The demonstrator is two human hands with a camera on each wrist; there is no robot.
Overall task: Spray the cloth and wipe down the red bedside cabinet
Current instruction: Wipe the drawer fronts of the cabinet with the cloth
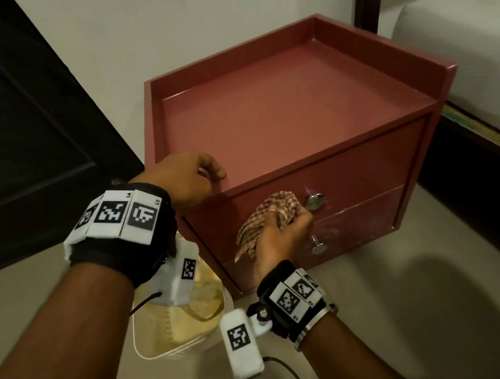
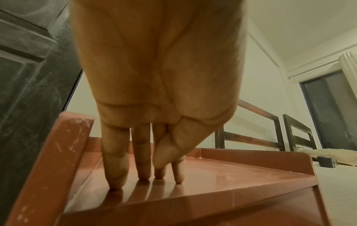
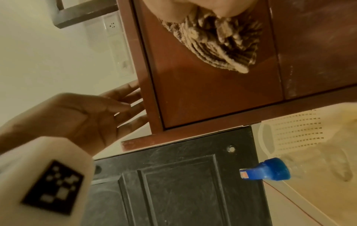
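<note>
Cabinet (image 1: 276, 99), red and square, stands on the floor (image 1: 427, 308) with a raised lip along the back and both sides of its top and only the front edge flat. At 9 o'clock of the top, the left hand (image 1: 187, 180) rests released, straight fingers (image 2: 115, 168) touching the glossy surface just inside the left lip. On the upper drawer front, the right hand (image 1: 279, 234) grasps a bunched checked cloth (image 1: 278, 207) against the panel, just left of the steel knob (image 1: 315, 201); a second knob (image 1: 318, 247) sits at 6 o'clock of it on the streaked lower drawer. A dark door (image 1: 7, 130) closes in at 9 o'clock of the cabinet, a bed (image 1: 478, 58) at 3 o'clock, a pale wall (image 1: 164, 21) at 12. A perforated cream basket (image 1: 179, 330) sits near the front left corner, the blue-capped spray bottle (image 3: 270, 169) beside it. Open floor spreads toward 5 o'clock.
</note>
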